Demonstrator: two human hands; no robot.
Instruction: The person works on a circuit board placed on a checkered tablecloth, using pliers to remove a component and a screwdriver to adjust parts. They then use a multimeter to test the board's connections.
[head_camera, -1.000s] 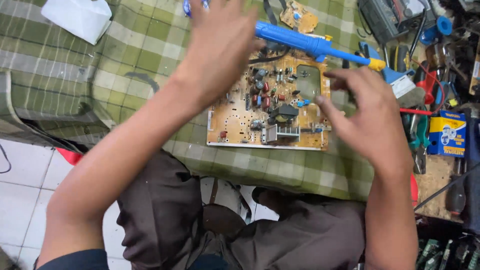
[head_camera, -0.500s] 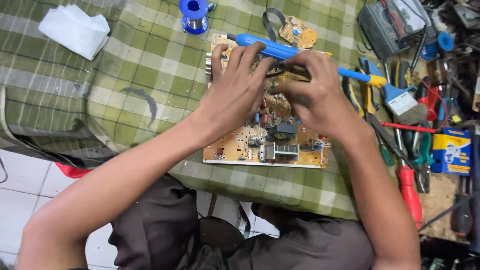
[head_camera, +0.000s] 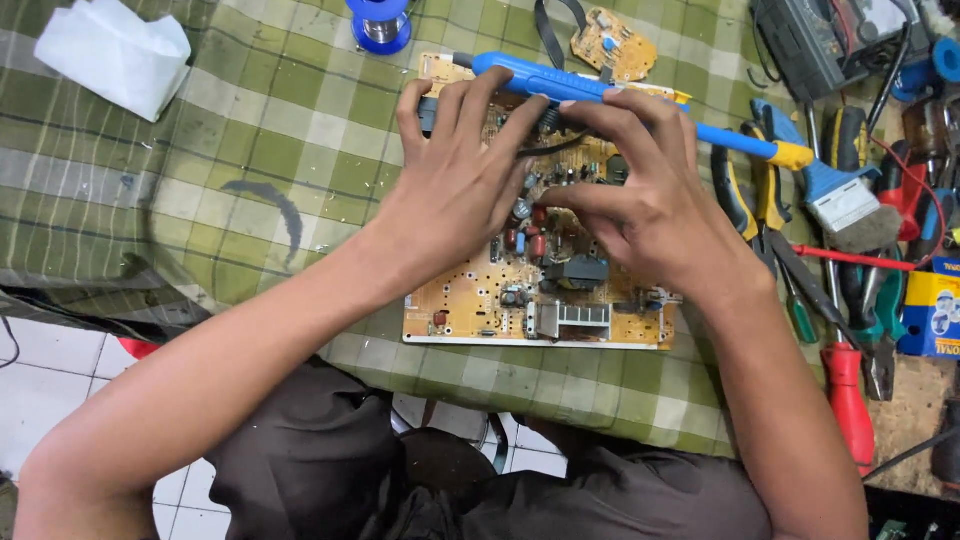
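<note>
Crosswise, the blue soldering iron (head_camera: 600, 95) points right.

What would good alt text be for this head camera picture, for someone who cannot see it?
Seen from above, a person's left hand and right hand rest on a tan circuit board lying on a green checked cloth, under a blue soldering tool. Screwdrivers and pliers crowd the right side; a white tissue lies top left.
</note>
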